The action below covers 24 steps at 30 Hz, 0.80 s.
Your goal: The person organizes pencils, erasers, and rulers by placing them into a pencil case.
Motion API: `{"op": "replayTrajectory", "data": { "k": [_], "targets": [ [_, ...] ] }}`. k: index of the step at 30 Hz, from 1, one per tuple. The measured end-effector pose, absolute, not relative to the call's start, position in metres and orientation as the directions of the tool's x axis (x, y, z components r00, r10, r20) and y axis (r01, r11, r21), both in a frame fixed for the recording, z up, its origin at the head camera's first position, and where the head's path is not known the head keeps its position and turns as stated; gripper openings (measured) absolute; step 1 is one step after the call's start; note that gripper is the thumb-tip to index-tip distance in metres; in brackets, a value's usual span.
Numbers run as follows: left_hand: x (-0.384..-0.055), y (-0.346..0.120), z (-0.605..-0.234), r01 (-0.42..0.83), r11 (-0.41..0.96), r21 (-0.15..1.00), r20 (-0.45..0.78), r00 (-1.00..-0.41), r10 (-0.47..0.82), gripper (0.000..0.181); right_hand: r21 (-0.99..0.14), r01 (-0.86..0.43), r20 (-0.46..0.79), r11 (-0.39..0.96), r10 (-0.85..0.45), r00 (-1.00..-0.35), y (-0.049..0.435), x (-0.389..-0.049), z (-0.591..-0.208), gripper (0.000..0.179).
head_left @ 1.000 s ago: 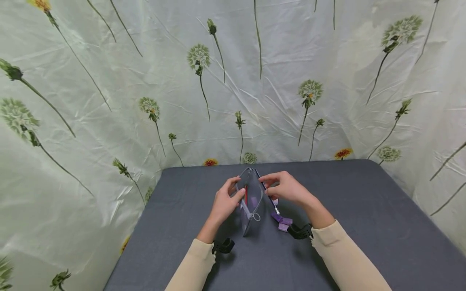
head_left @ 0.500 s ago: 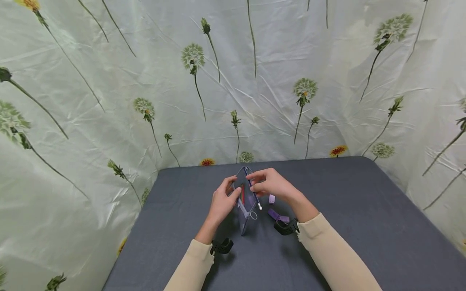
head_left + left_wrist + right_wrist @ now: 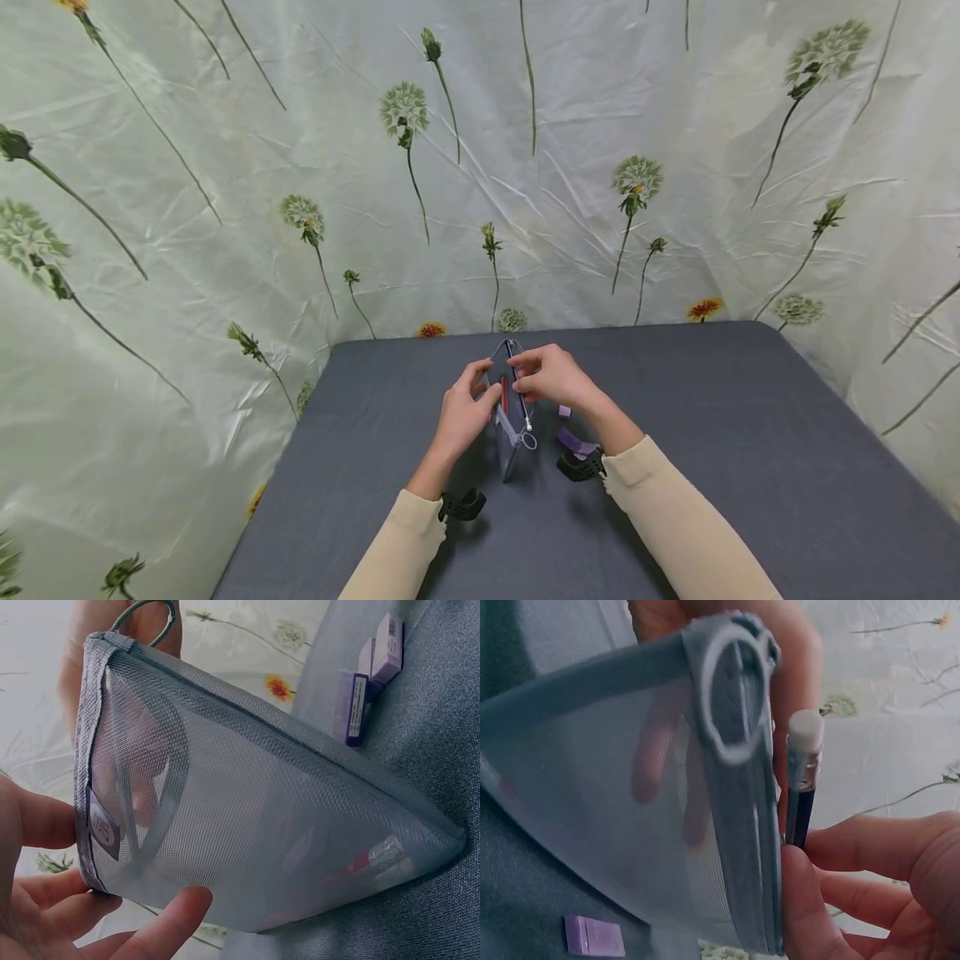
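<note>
In the head view, a grey-blue mesh zip pouch (image 3: 507, 454) stands upright with its mouth open. My left hand (image 3: 463, 414) holds the rim on its left side, thumb at the opening. My right hand (image 3: 557, 379) pinches a dark blue pencil (image 3: 801, 814) at the mouth of the pouch. The pencil's white eraser end (image 3: 806, 731) points toward me, beside the zip's ring pull (image 3: 735, 694). A red stick-shaped item (image 3: 504, 395) shows inside the pouch. Through the mesh in the left wrist view, something pink and clear (image 3: 379, 859) lies near the bottom corner.
Several small purple-and-white blocks lie on the dark grey table (image 3: 360, 467) right of the pouch; one purple block (image 3: 564, 412) sits apart from the purple blocks (image 3: 574, 442) nearer my right wrist. A flower-print curtain (image 3: 450, 183) hangs behind the table.
My right hand has moved left with the pencil, from beside the pouch to over its mouth. The pencil now lines up along the opening. My left hand keeps its hold on the rim.
</note>
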<state>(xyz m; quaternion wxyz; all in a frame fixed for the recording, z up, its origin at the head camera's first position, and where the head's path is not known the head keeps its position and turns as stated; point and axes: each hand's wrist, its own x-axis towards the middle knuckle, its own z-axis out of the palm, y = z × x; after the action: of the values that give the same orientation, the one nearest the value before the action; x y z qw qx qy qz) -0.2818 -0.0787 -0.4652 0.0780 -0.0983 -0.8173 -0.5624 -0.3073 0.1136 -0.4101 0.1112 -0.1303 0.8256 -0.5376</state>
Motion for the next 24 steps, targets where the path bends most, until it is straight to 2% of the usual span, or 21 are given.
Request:
{"op": "replayTrajectory", "data": {
  "k": [24],
  "targets": [
    [-0.282, -0.080, -0.463, 0.213, 0.329, 0.920, 0.207, -0.977, 0.053, 0.047, -0.883, -0.104, -0.029, 0.458, -0.274, -0.961, 0.096, -0.304, -0.414, 0.041]
  ]
}}
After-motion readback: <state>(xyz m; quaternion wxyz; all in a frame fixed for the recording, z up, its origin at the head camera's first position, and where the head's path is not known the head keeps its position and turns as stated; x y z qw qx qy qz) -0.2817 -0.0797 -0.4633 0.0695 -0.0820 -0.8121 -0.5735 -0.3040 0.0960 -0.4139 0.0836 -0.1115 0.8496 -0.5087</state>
